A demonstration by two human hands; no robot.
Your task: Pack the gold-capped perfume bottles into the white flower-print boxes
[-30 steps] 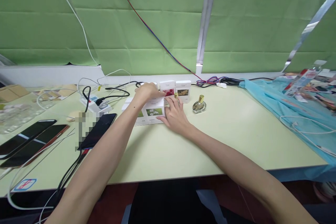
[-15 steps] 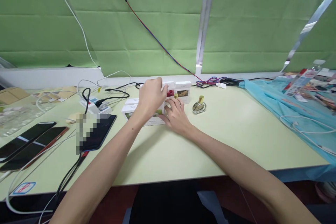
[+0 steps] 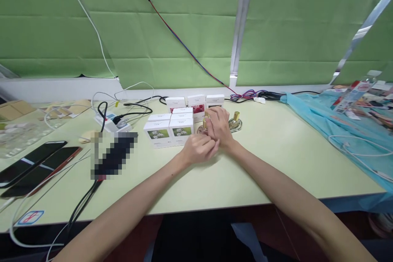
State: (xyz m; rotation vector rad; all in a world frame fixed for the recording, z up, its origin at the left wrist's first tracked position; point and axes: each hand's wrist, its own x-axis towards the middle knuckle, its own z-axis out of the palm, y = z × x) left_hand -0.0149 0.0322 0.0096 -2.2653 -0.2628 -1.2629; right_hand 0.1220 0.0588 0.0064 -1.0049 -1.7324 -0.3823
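Note:
Two glass bottles with gold caps stand on the table near my hands. The left bottle [image 3: 202, 129] is partly covered by my right hand [image 3: 219, 126], whose fingers bend over it; their grip is hidden. The right bottle [image 3: 236, 123] is just behind that hand. My left hand [image 3: 199, 148] is closed, its fingertips against my right hand; what they hold, if anything, is hidden. White boxes with white-flower pictures [image 3: 167, 129] stand grouped to the left. Behind them is a row of white boxes [image 3: 196, 103], one with a red picture.
On the left of the table [image 3: 260, 172] lie phones [image 3: 39, 172], a power strip [image 3: 112, 125] and cables. A blue plastic sheet [image 3: 325, 118] covers the right side, with a clear bottle [image 3: 357, 92] on it.
My left hand has left the white boxes and come down to the right, beside my right hand. My right hand has shifted right and up, over the left bottle.

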